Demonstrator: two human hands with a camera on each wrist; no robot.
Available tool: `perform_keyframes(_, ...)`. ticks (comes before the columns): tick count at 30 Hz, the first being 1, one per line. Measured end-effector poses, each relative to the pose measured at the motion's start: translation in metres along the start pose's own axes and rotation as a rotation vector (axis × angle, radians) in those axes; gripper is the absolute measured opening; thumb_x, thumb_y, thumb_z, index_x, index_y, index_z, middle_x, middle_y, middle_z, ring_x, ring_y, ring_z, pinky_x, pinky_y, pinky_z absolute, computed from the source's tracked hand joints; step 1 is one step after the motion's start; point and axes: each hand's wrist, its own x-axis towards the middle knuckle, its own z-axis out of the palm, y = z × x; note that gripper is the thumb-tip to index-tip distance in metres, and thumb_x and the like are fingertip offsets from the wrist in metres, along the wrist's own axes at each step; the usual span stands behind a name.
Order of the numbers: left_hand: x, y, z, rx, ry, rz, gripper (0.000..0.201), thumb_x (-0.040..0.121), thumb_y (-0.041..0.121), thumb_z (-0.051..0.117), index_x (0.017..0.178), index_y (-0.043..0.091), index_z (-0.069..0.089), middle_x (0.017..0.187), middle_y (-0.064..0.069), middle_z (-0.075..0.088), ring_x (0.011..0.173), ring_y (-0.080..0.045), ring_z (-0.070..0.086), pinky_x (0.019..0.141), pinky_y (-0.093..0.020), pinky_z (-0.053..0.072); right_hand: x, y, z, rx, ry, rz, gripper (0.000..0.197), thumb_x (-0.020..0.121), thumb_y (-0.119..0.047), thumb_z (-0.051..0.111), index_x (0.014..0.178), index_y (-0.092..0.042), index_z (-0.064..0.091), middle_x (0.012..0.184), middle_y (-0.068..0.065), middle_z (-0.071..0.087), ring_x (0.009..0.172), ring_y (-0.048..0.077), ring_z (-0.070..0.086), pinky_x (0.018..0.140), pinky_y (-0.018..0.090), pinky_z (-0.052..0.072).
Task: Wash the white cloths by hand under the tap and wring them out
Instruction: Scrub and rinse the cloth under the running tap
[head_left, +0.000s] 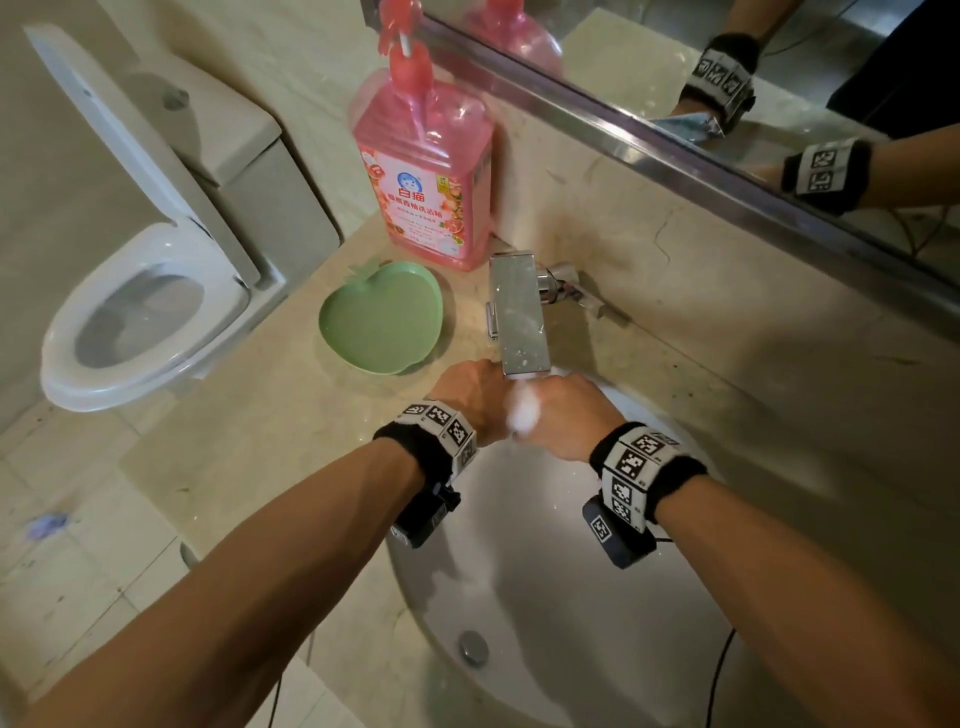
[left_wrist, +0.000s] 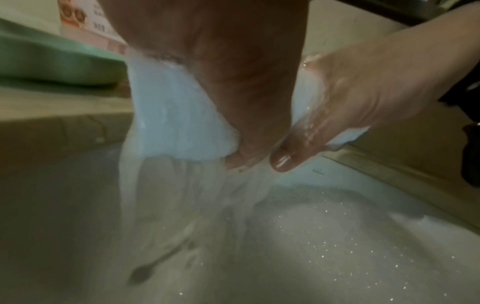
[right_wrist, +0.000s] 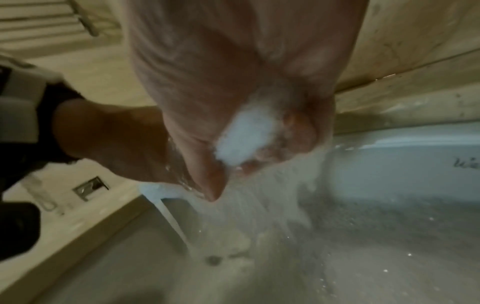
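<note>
Both hands, left (head_left: 470, 397) and right (head_left: 569, 415), grip one wet cloth (left_wrist: 176, 115) under the tap (head_left: 519, 317); water falls, probably soapy, into the sink (head_left: 545, 597).

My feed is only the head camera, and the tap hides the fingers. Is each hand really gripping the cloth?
Observer: Yes. In the left wrist view, the left hand grips the white cloth, which hangs below the palm.
Operator: And the right?
Observer: In the right wrist view, the right hand has its fingers curled round a wad of cloth.
Operator: Is water coming off it?
Observer: Yes, water streams from under both hands into the sink.
Operator: Anything lying in the sink?
Observer: Only droplets and the drain show; no second cloth is in view.
</note>
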Motion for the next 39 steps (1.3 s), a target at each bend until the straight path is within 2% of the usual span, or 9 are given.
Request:
perform_keyframes(4, 0.005, 0.003, 0.010, 0.011, -0.059, -0.071, 0.029, 0.086, 0.036, 0.060, 0.108, 0.017, 0.066, 0.108, -0.007, 0.066, 0.097, -0.027, 0.064, 0.070, -0.032, 0.047, -0.001, 0.002, 0.006, -0.206, 0.074, -0.091, 0.005, 0.084, -0.024, 0.056, 0.089, -0.023, 0.055, 0.087, 0.007, 0.070, 0.077, 0.030, 0.067, 0.062, 0.032, 0.040)
perform_keyframes(9, 0.007, 0.004, 0.013, -0.062, -0.059, -0.043, 0.035, 0.084, 0.036, 0.058, 0.113, 0.018, 0.064, 0.111, -0.007, 0.066, 0.099, -0.028, 0.064, 0.073, -0.032, 0.049, -0.004, 0.006, 0.012, -0.025, 0.104, 0.047, 0.030, 0.078, -0.032, 0.070, 0.104, -0.017, 0.065, 0.094, 0.009, 0.072, 0.085, 0.029, 0.066, 0.066, 0.028, 0.040)
perform_keyframes(15, -0.007, -0.016, 0.015, -0.383, -0.029, 0.024, 0.063, 0.069, 0.046, 0.076, 0.115, 0.015, 0.045, 0.091, 0.000, 0.054, 0.081, -0.024, 0.056, 0.070, -0.032, 0.043, -0.008, 0.013, -0.009, 0.673, -0.100, 0.246, 0.080, 0.060, -0.035, 0.092, 0.125, -0.020, 0.050, 0.113, -0.008, 0.056, 0.098, 0.012, 0.059, 0.079, 0.030, 0.056)
perform_keyframes(20, -0.025, -0.030, 0.008, -0.588, -0.024, -0.065, 0.053, 0.081, 0.034, 0.072, 0.121, 0.012, 0.043, 0.107, -0.006, 0.058, 0.092, -0.025, 0.058, 0.076, -0.036, 0.049, -0.013, 0.000, -0.020, 1.204, -0.064, 0.328, 0.054, 0.070, -0.011, 0.089, 0.117, -0.005, 0.065, 0.108, 0.021, 0.072, 0.075, 0.023, 0.070, 0.069, 0.036, 0.057)
perform_keyframes(24, -0.037, -0.040, 0.001, -0.628, -0.040, 0.018, 0.049, 0.092, 0.032, 0.059, 0.134, 0.009, 0.051, 0.120, -0.013, 0.059, 0.108, -0.028, 0.058, 0.094, -0.036, 0.046, -0.016, -0.010, -0.018, 1.534, -0.055, 0.321, 0.040, 0.086, -0.001, 0.072, 0.124, 0.002, 0.060, 0.104, 0.022, 0.072, 0.083, 0.031, 0.070, 0.088, 0.048, 0.057)
perform_keyframes(28, -0.052, -0.042, 0.008, -0.943, -0.130, -0.073, 0.050, 0.101, 0.024, 0.047, 0.145, 0.013, 0.024, 0.130, -0.017, 0.059, 0.114, -0.032, 0.060, 0.101, -0.047, 0.047, -0.015, -0.023, -0.007, 1.310, 0.104, 0.381, 0.026, 0.087, -0.008, 0.075, 0.111, -0.010, 0.067, 0.099, 0.015, 0.074, 0.077, 0.021, 0.070, 0.074, 0.036, 0.059)
perform_keyframes(31, -0.054, -0.037, 0.015, -0.897, -0.053, -0.149, 0.038, 0.106, 0.028, 0.035, 0.140, 0.011, 0.036, 0.131, -0.014, 0.058, 0.114, -0.031, 0.059, 0.097, -0.041, 0.046, -0.011, -0.029, 0.003, 1.240, 0.193, 0.471, 0.010, 0.091, -0.014, 0.067, 0.099, -0.018, 0.066, 0.102, 0.014, 0.073, 0.085, 0.022, 0.069, 0.077, 0.038, 0.057)
perform_keyframes(34, -0.050, -0.032, 0.013, -0.972, 0.022, -0.204, 0.038, 0.106, 0.026, 0.032, 0.139, 0.010, 0.043, 0.135, -0.011, 0.055, 0.118, -0.026, 0.053, 0.104, -0.040, 0.041, -0.012, -0.030, 0.007, 1.375, 0.207, 0.489, 0.026, 0.086, -0.013, 0.076, 0.110, -0.014, 0.067, 0.107, 0.009, 0.075, 0.099, 0.025, 0.071, 0.087, 0.042, 0.058)
perform_keyframes(39, -0.042, -0.021, 0.007, -1.112, 0.019, -0.177, 0.030, 0.092, 0.042, 0.058, 0.117, 0.025, 0.061, 0.116, 0.001, 0.068, 0.099, -0.013, 0.065, 0.091, -0.033, 0.050, -0.019, -0.024, 0.006, 1.376, 0.215, 0.498, 0.048, 0.070, -0.017, 0.091, 0.113, -0.017, 0.070, 0.101, 0.001, 0.078, 0.097, 0.018, 0.073, 0.086, 0.037, 0.058)
